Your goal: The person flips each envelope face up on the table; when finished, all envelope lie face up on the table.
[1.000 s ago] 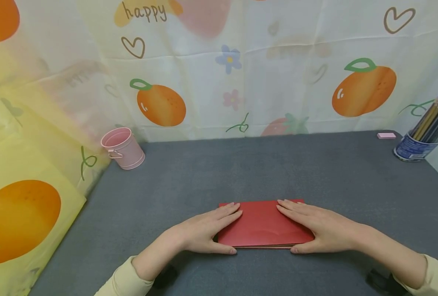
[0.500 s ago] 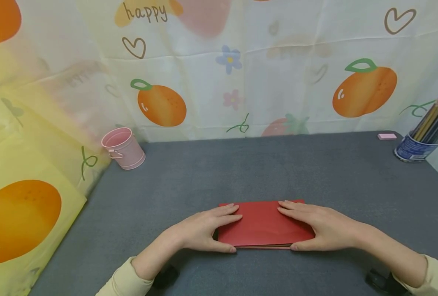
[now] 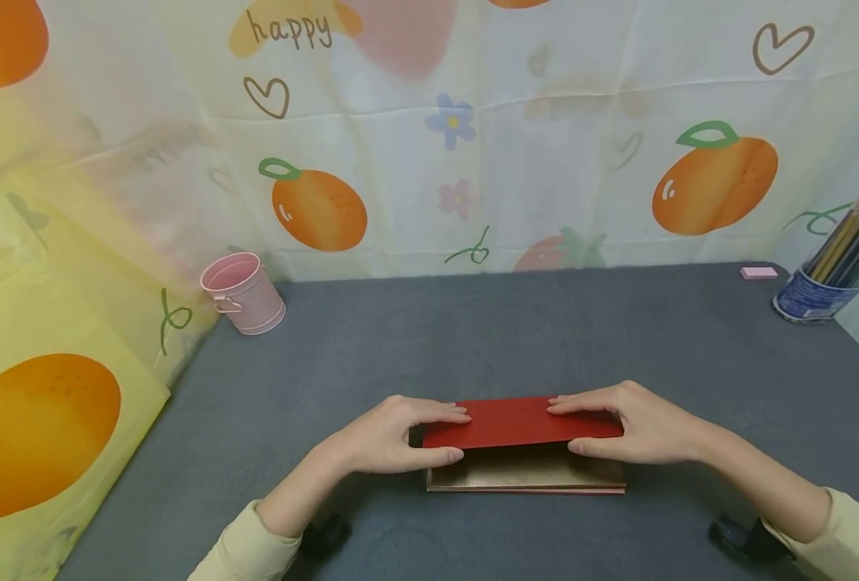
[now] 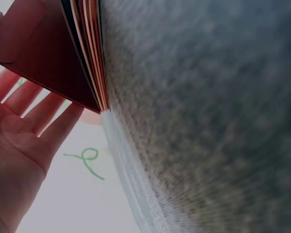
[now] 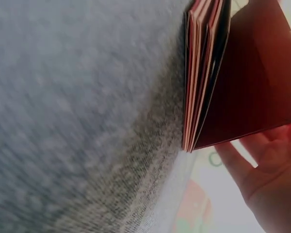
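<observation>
A red booklet (image 3: 512, 424) lies on the dark grey table, its front cover tilted up at the near edge. Beneath the raised cover shows a dull gold inner page (image 3: 519, 472). My left hand (image 3: 403, 436) pinches the cover's left side, thumb at the near edge and fingers on top. On the opposite side, my right hand (image 3: 643, 428) grips the cover the same way. Several layered page edges (image 4: 93, 58) stay stacked on the table in the left wrist view. From the right wrist, the cover's dark red inner side (image 5: 262, 82) stands away from the pages.
A pink bucket (image 3: 243, 294) stands at the back left. At the back right are a pink eraser (image 3: 759, 273) and a blue-labelled holder (image 3: 815, 294) full of pencils. A fruit-printed cloth (image 3: 400, 145) hangs behind the table (image 3: 371, 339).
Both hands have raised the near edge of the booklet's red cover, which lay flat before. The gold page beneath is now exposed. The head view has shifted slightly.
</observation>
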`<state>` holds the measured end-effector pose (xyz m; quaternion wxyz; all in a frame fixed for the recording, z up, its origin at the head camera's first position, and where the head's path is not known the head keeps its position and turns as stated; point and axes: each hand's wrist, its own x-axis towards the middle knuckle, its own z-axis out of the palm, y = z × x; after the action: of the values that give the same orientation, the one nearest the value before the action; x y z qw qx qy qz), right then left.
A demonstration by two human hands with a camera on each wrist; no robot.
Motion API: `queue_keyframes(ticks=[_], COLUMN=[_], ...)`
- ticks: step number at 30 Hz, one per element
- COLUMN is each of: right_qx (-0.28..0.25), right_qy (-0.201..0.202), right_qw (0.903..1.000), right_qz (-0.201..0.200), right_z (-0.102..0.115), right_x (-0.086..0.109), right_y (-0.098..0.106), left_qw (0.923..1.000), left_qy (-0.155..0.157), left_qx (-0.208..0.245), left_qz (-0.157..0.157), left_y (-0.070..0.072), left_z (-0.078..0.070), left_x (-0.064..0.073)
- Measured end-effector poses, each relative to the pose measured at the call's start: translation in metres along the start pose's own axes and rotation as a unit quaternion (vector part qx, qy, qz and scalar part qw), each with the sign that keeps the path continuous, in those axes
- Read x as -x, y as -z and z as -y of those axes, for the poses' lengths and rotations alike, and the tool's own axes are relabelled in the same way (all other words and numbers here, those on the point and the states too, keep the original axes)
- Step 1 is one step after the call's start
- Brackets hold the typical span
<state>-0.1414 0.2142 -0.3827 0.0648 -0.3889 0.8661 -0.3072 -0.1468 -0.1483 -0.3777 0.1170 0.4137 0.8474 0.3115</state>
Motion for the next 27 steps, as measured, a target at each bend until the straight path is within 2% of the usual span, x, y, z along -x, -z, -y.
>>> queue_keyframes(ticks=[4, 10, 13, 17, 22, 27], right_qx=[-0.032, -0.1, -0.12, -0.13, -0.12, -0.106], right_qy=[0.001, -0.008, -0.02, -0.064, -0.115, -0.139], right_qw=[0.999, 0.993, 0.9891, 0.9839, 0.9811, 0.983], right_qz=[-0.032, -0.063, -0.084, -0.105, -0.099, -0.055], right_z=[-0.004, -0.007, -0.009, -0.012, -0.021, -0.033], right_x=[-0.006, -0.017, -0.022, -0.026, -0.03, -0.032], right_y=[0.003, 0.005, 0.006, 0.01, 0.017, 0.022], left_qw=[0.9992, 0.9954, 0.9939, 0.9927, 0.9914, 0.99], left_qy=[-0.019, -0.025, -0.029, -0.02, 0.007, 0.035], left_qx=[0.02, 0.058, 0.057, 0.036, 0.046, 0.063], left_qz=[-0.029, -0.072, -0.09, -0.113, -0.123, -0.121], left_y=[0.005, 0.01, 0.011, 0.012, 0.014, 0.015], left_z=[0.004, 0.015, 0.02, 0.026, 0.033, 0.042], left_x=[-0.005, -0.012, -0.015, -0.018, -0.019, -0.018])
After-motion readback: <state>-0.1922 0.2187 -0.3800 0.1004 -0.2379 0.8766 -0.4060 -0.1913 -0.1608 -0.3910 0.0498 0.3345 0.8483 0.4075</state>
